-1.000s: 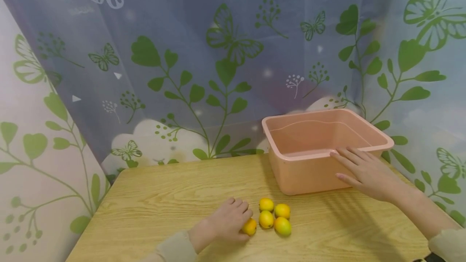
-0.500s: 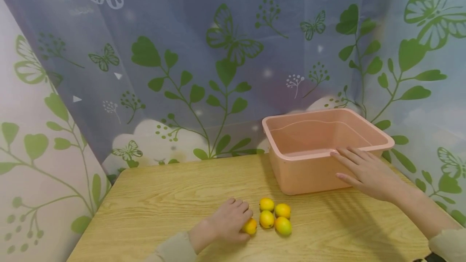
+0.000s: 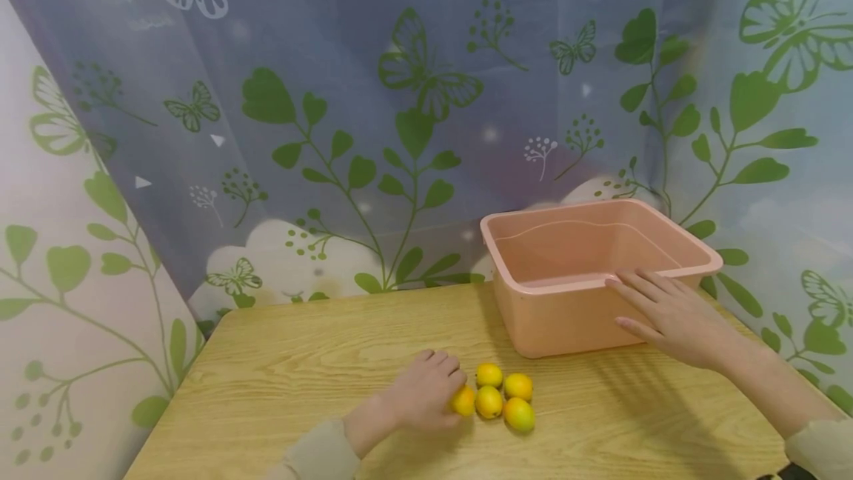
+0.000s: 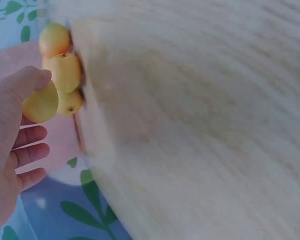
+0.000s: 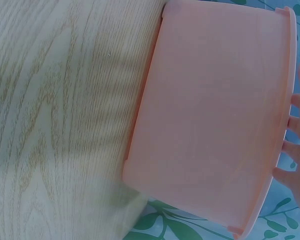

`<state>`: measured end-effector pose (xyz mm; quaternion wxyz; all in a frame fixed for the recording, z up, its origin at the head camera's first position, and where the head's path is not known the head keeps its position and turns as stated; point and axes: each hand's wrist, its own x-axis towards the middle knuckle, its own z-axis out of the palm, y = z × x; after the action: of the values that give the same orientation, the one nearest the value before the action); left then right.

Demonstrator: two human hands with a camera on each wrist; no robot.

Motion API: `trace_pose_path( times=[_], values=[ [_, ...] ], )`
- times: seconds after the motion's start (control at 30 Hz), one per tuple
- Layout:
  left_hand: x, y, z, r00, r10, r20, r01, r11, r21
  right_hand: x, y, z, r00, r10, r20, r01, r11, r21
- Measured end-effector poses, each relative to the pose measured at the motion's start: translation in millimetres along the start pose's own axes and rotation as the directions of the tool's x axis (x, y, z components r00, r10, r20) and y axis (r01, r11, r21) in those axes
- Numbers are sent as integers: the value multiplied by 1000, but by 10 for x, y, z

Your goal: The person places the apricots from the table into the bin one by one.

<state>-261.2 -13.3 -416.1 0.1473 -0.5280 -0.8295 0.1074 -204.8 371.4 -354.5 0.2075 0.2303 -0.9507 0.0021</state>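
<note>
My left hand pinches a small oval yellow fruit between thumb and fingers; it resembles a loquat. In the left wrist view, thumb and forefinger hold this fruit, while the other fingers extend beyond it. Just right of it on the table lies a close group of several similar fruits, one of them tinged green. My right hand has its fingers spread, their tips at the near rim of a pink plastic basin. In the right wrist view, those fingertips meet the basin's rim.
The wood-grain table carries the basin at its back right, near the corner. A blue-grey cloth printed with leaves and butterflies hangs behind and at both sides.
The left hand, with its fruit, has shifted slightly right and away from the table's front, closer to the group. The right hand and the basin have stayed put.
</note>
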Motion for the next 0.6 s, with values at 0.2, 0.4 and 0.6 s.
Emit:
trace_pose_path(
  times=[0.2, 0.4, 0.6],
  values=[
    [56, -62, -126, 999, -34, -6, 34, 999, -3, 6, -4, -4, 1000, 1, 1, -1, 1000, -7],
    [123, -134, -231, 997, -16, -71, 18, 1000, 20, 16, -6, -10, 1000, -4, -1, 4, 1000, -11],
    [210, -178, -342, 998, -10, -68, 11, 1000, 9, 14, -8, -17, 1000, -1, 3, 1, 1000, -9]
  ],
)
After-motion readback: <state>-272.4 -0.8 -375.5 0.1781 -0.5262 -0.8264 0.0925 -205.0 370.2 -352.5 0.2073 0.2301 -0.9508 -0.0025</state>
